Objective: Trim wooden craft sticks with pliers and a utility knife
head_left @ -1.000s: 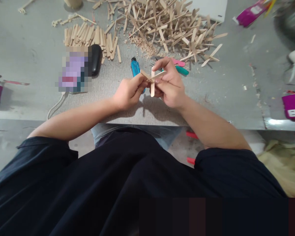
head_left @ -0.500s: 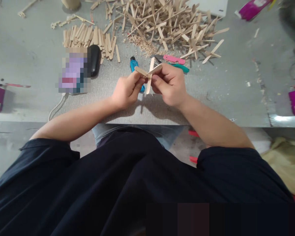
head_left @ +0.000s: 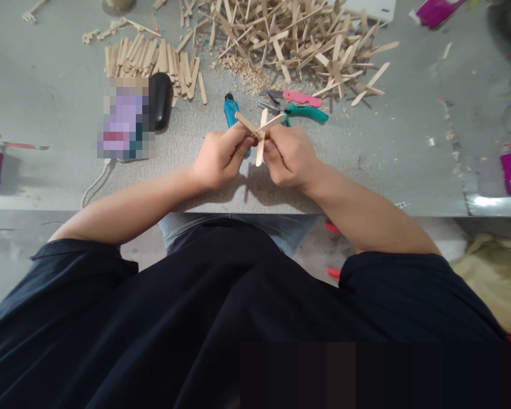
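Note:
Between my hands, above the table's near edge, is a cross-shaped piece of pale wooden craft sticks (head_left: pixel 260 136). My left hand (head_left: pixel 223 156) pinches its left side between thumb and fingers. On the other side my right hand (head_left: pixel 292 154) is closed on the same piece, thumb close to the crossing point; its fingertips are partly hidden. Behind my left fingers lies a blue utility knife (head_left: pixel 231 111), partly covered. Pliers with teal handles (head_left: pixel 309 112) and a pink-handled knife (head_left: pixel 302 98) lie just beyond my right hand.
A big heap of crossed craft sticks (head_left: pixel 289 40) fills the back, with wood shavings (head_left: pixel 249 74) before it. Loose flat sticks (head_left: pixel 136 55) lie back left. A black oval case (head_left: pixel 160 101) and a blurred-out object (head_left: pixel 125 122) with a white cable (head_left: pixel 94 184) sit at left.
My right hand has shifted slightly down and left, its fingers closing nearer the crossing point. The stick piece has turned a little, and more of the pliers shows.

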Demonstrator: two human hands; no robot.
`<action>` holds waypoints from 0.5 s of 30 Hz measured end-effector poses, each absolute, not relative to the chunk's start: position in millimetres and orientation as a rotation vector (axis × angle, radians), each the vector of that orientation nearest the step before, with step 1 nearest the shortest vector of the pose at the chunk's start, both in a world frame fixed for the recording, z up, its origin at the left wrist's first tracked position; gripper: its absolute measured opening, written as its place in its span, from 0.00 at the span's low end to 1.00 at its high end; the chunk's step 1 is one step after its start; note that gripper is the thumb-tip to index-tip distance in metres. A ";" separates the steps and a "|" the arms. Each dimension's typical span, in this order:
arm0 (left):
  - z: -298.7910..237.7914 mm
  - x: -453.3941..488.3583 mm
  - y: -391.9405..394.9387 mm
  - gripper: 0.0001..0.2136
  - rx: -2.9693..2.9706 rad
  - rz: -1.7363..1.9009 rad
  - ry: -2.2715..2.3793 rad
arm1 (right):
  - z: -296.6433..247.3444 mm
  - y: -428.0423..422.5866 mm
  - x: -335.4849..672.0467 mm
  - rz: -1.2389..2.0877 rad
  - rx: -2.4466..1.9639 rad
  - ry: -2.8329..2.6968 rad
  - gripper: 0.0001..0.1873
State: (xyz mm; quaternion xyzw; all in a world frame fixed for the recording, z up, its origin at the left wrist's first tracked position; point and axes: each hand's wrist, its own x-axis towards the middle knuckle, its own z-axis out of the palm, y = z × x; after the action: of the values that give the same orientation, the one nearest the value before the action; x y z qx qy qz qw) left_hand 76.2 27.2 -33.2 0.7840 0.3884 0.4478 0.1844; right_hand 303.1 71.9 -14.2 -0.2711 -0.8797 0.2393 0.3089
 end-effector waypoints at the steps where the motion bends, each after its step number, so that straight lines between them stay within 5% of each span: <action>1: -31.8 76.7 25.8 0.29 2.183 1.253 1.117 | -15.1 72.2 302.9 0.594 -0.721 -2.337 0.38; 15: -16.6 82.2 20.3 0.13 2.042 1.150 1.241 | -36.6 80.1 301.5 0.361 -0.732 -2.370 0.44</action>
State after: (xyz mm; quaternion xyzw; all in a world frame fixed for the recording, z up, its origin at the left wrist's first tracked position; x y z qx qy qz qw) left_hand 82.2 20.3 -16.6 0.7472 0.4540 0.4205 0.2423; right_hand 301.5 80.1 -36.6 -0.2773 -0.8982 0.1369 0.3123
